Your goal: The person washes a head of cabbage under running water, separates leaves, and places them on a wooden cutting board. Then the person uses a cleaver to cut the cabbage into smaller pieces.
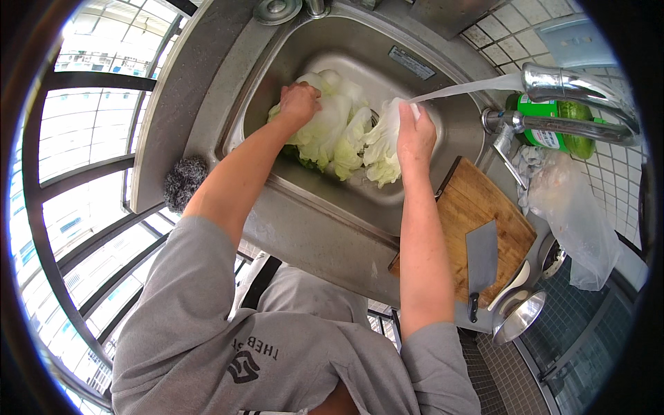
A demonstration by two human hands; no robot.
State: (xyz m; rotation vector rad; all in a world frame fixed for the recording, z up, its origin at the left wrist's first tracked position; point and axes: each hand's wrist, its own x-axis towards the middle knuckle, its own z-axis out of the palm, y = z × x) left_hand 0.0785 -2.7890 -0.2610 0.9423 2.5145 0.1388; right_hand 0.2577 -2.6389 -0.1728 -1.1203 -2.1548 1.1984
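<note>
Pale green leaves (pixel 329 122), which look like lettuce or cabbage, are heaped in the stainless-steel sink (pixel 337 199). My left hand (pixel 301 105) touches the left side of this heap with its fingers curled; whether it grips a leaf is hidden. On the right, my right hand (pixel 416 132) holds a separate leaf (pixel 385 148) by its white base, frilly edge hanging toward the sink floor. A stream of water (pixel 464 88) runs from the chrome faucet (pixel 552 83) onto that leaf's base. The drain (pixel 374 118) is partly covered by leaves.
A cleaver (pixel 481 254) lies on the wooden cutting board (pixel 485 207) right of my right forearm. Beyond it are a metal bowl (pixel 519 317), a plastic bag (pixel 570 207) and a green bottle (pixel 539 109). A scouring pad (pixel 185 184) sits at left.
</note>
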